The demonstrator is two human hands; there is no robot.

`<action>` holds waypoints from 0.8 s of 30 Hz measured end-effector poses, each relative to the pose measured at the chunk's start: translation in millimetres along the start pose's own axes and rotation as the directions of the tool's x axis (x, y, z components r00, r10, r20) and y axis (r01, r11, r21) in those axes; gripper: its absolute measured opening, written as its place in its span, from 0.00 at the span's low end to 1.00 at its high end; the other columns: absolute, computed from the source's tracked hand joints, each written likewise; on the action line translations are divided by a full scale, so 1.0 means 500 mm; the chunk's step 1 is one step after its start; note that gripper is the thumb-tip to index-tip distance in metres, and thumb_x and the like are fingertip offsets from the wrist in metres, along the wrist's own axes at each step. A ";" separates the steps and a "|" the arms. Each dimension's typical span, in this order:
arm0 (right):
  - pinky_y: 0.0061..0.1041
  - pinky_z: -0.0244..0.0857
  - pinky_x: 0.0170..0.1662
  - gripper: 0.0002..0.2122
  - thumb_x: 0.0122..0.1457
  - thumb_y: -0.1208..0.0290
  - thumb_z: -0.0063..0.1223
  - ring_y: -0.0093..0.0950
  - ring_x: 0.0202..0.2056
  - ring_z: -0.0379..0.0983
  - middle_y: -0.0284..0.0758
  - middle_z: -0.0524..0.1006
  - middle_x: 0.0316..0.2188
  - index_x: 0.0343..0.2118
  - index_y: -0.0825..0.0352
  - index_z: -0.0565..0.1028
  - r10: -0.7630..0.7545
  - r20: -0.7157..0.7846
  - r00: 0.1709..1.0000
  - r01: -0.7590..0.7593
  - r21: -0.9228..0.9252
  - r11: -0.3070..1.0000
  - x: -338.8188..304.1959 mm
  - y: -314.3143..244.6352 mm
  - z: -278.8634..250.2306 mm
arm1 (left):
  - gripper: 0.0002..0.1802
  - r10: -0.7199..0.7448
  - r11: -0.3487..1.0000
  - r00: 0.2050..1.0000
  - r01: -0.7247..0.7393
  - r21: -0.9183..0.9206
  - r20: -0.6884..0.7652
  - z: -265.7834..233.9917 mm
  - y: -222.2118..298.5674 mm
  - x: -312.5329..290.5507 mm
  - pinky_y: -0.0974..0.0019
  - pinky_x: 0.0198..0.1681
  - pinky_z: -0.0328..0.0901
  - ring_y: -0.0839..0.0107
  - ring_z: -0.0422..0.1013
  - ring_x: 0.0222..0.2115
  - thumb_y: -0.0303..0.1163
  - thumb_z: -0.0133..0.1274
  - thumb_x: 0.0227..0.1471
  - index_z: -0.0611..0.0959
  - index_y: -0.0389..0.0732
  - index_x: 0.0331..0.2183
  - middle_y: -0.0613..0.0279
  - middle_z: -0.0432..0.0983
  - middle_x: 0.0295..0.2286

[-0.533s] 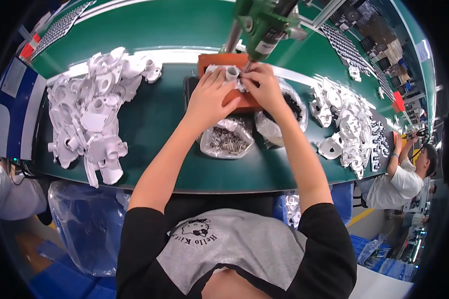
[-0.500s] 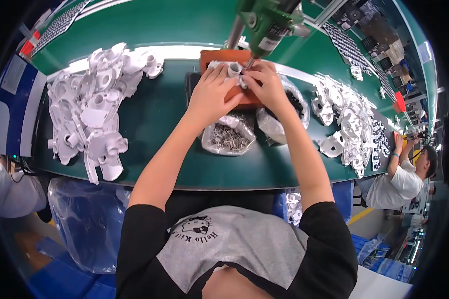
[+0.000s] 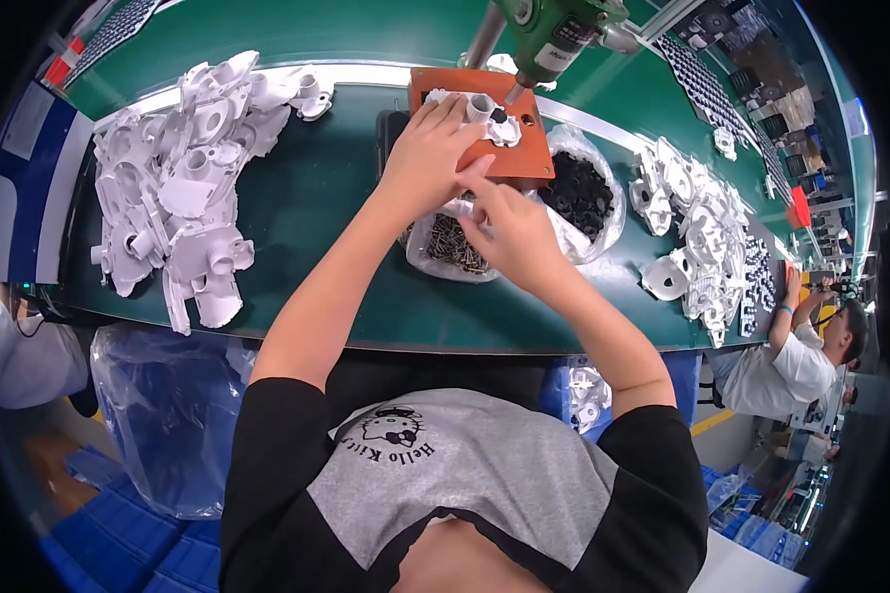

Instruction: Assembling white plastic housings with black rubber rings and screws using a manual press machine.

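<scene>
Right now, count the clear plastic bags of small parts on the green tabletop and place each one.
2: a bag of metal pieces before the orange block, partly covered by the right hand; a bag of black pieces to its right. Others may be hidden.

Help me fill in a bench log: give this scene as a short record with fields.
Left hand: resting on the white part
Right hand: near the bag of metal pieces
Beneath the part: orange block
Above the block: green tool
Right of the block: black pieces, bagged
Table left: pile of white parts
Table right: second pile, also white parts
</scene>
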State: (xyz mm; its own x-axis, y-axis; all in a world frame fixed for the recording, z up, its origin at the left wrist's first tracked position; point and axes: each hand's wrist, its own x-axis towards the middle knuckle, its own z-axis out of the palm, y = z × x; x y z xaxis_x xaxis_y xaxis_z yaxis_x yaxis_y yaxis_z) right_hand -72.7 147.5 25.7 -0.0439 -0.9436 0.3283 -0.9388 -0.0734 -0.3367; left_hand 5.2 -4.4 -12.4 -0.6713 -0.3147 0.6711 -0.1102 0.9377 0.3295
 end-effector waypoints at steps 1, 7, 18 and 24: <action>0.32 0.66 0.31 0.13 0.44 0.77 0.58 0.34 0.29 0.71 0.36 0.71 0.24 0.36 0.66 0.73 0.017 -0.058 0.998 -0.012 0.076 0.997 0.000 0.003 0.005 | 0.16 -0.019 1.000 1.000 0.019 -0.010 -0.001 -0.001 0.002 0.002 0.53 0.58 0.51 0.53 0.60 0.53 0.38 0.53 0.47 0.78 0.40 0.38 0.47 0.68 0.48; 0.33 0.68 0.33 0.11 0.47 0.66 0.57 0.36 0.31 0.73 0.38 0.74 0.27 0.32 0.66 0.74 -0.007 0.059 0.998 0.011 -0.076 0.997 -0.026 -0.012 0.080 | 0.15 -0.031 0.999 1.000 0.031 -0.019 -0.005 -0.002 0.005 0.005 0.53 0.58 0.51 0.54 0.60 0.53 0.35 0.52 0.47 0.78 0.39 0.38 0.48 0.69 0.47; 0.29 0.67 0.29 0.05 0.50 0.73 0.55 0.33 0.25 0.73 0.38 0.74 0.25 0.30 0.65 0.75 0.053 0.064 0.997 -0.064 0.176 0.982 -0.016 0.007 0.044 | 0.14 -0.026 0.999 0.999 0.026 -0.025 -0.022 0.000 0.004 0.007 0.52 0.58 0.52 0.53 0.60 0.53 0.34 0.53 0.46 0.77 0.39 0.37 0.48 0.69 0.47; 0.19 0.64 0.27 0.04 0.55 0.76 0.51 0.19 0.22 0.71 0.32 0.73 0.23 0.30 0.71 0.73 0.314 0.364 0.877 -0.479 0.596 0.645 -0.004 0.016 -0.023 | 0.14 -0.035 0.999 0.999 0.034 -0.028 -0.027 -0.001 0.004 0.006 0.53 0.58 0.51 0.53 0.60 0.53 0.34 0.53 0.47 0.77 0.39 0.37 0.48 0.68 0.48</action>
State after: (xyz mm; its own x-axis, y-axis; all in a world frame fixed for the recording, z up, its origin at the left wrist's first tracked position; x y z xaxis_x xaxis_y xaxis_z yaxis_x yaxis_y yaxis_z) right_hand -84.2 152.4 32.3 -0.2086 -0.9680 -0.1395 -0.3805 0.2118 -0.9002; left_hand 3.3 -3.5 -9.4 -0.6472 -0.3512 0.6766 -0.1128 0.9219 0.3707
